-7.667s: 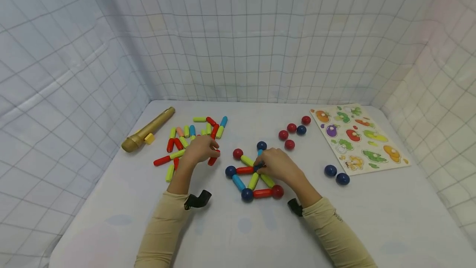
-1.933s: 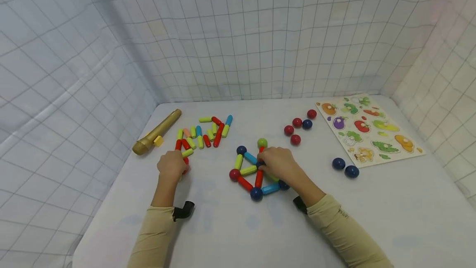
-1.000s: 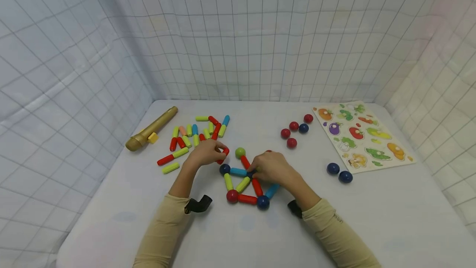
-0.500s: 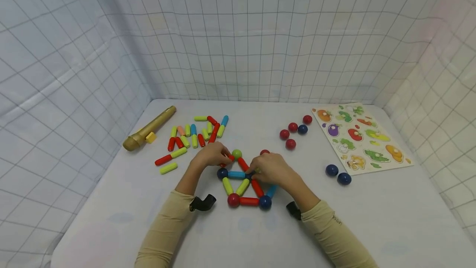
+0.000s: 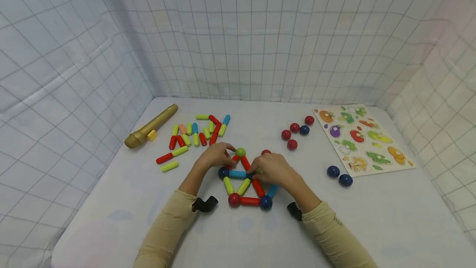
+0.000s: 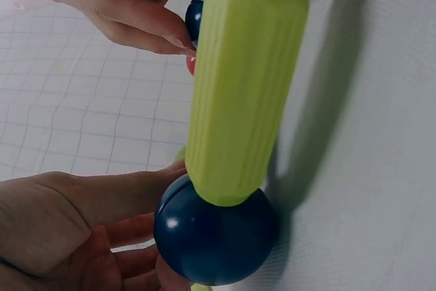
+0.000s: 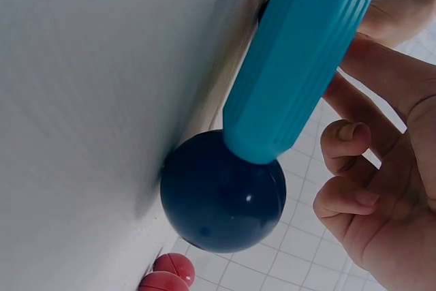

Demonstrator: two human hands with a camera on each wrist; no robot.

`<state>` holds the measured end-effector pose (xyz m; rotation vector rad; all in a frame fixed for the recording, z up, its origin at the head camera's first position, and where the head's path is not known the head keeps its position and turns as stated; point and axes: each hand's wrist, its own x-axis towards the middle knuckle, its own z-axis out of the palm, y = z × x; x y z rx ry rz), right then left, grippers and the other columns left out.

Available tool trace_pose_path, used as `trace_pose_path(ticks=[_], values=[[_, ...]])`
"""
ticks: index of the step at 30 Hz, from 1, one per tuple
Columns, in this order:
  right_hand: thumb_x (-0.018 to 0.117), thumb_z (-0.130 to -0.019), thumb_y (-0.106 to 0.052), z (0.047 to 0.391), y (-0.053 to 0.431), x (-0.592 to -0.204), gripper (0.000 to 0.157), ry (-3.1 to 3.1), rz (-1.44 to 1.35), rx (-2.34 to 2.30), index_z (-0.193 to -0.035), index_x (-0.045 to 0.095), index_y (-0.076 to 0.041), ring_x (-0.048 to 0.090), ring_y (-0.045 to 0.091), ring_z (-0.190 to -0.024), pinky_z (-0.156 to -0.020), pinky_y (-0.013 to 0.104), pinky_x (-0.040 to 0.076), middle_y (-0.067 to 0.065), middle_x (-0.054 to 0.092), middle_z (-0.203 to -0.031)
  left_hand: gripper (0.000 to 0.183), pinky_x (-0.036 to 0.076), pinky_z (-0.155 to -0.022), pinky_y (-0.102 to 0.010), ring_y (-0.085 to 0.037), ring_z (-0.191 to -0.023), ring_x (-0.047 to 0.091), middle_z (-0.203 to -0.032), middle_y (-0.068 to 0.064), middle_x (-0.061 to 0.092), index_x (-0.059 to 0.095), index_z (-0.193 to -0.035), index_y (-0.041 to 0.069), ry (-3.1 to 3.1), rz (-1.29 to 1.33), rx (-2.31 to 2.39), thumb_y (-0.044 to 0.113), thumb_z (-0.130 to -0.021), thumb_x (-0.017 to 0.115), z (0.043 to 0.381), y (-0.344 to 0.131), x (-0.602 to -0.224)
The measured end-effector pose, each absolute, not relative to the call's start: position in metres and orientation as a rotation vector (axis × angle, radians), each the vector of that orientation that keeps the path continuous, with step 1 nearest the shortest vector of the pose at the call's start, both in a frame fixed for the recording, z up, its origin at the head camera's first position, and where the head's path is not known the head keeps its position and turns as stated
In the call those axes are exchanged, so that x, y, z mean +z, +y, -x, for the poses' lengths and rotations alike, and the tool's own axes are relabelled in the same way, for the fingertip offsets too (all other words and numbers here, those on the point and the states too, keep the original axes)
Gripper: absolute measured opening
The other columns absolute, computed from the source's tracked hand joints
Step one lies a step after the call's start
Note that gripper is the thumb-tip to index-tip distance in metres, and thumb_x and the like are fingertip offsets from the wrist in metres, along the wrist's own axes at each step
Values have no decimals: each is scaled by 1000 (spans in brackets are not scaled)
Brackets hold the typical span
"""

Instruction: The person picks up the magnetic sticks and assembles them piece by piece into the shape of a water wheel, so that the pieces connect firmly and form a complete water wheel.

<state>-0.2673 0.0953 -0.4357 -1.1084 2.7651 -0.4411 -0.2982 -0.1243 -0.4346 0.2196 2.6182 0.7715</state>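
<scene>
The left hand (image 5: 217,155) had its grip nearly closed, pinching a short red rod (image 5: 234,161) between thumb and fingers. That rod slanted between a green ball (image 5: 240,152) and the dark blue ball (image 5: 223,172) at the left corner of a flat ball-and-rod frame on the white counter (image 5: 238,243). The right hand (image 5: 270,168) had its grip narrowed on the frame's dark blue hub ball (image 5: 250,175), with thumb and finger either side; its other fingers were loosely bent, as the right wrist view showed.

A blue rod (image 5: 237,174) joined the left corner to the hub. Two yellow-green rods (image 5: 228,185) ran from these down to a red ball (image 5: 234,199), and a red crosspiece (image 5: 250,201) linked that to the near dark blue ball (image 5: 265,202). Part of the frame was hidden beneath the right hand.

Loose rods (image 5: 195,135) lay scattered beyond the left hand, near a flared gold tube (image 5: 150,126) with a small yellow block (image 5: 152,135) beside it. To the right were loose red balls (image 5: 292,144), dark blue balls (image 5: 345,180) and a vegetable-picture board (image 5: 364,139). Grid-patterned white cloth (image 5: 245,44) rose behind.
</scene>
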Motion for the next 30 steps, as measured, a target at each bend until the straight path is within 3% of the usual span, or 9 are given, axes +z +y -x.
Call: trace_pose_path(ticks=[5,11,16,21,25,30], values=[[77,-83,-24,265,93,-439,20,2753,1117,-425,-104,78,-22,65,13,-92,-69,26,52,-4,74,-103,60,51,-71,-28,-15,-76,62,-91,-6,70,51,-140,14,2610,-255,774,19,-85,74,295,-127,-439],[75,-84,-35,264,90,-438,20,2784,1049,-418,-100,76,-24,56,9,-78,-62,24,47,-5,66,-93,60,50,-67,-27,-14,-74,61,-90,-7,71,48,-144,20,2616,-332,734,20,-88,70,296,-126,-437],[77,-81,-39,265,91,-439,26,2807,928,-379,-104,74,-25,53,8,-74,-62,24,45,-7,65,-88,45,49,-64,-26,-14,-69,62,-98,-8,70,57,-135,18,2634,-278,723,31,-93,64,297,-123,-432],[79,-80,-34,266,99,-437,30,2810,809,-403,-108,74,-24,55,11,-80,-68,27,47,-7,70,-93,32,47,-62,-25,-15,-69,63,-90,-5,70,69,-116,14,2673,-253,618,36,-92,65,296,-125,-423],[78,-81,-26,266,104,-434,27,2816,826,-411,-108,76,-23,56,13,-89,-75,30,50,-5,71,-101,22,46,-62,-26,-17,-71,61,-86,-4,68,72,-104,13,2735,-227,520,29,-90,68,289,-143,-417],[77,-82,-23,267,101,-432,28,2805,876,-389,-111,75,-22,55,13,-91,-73,30,49,-3,68,-102,17,50,-60,-35,-28,-77,61,-93,-14,68,69,-101,5,2923,44,315,10,-85,64,272,-196,-417]])
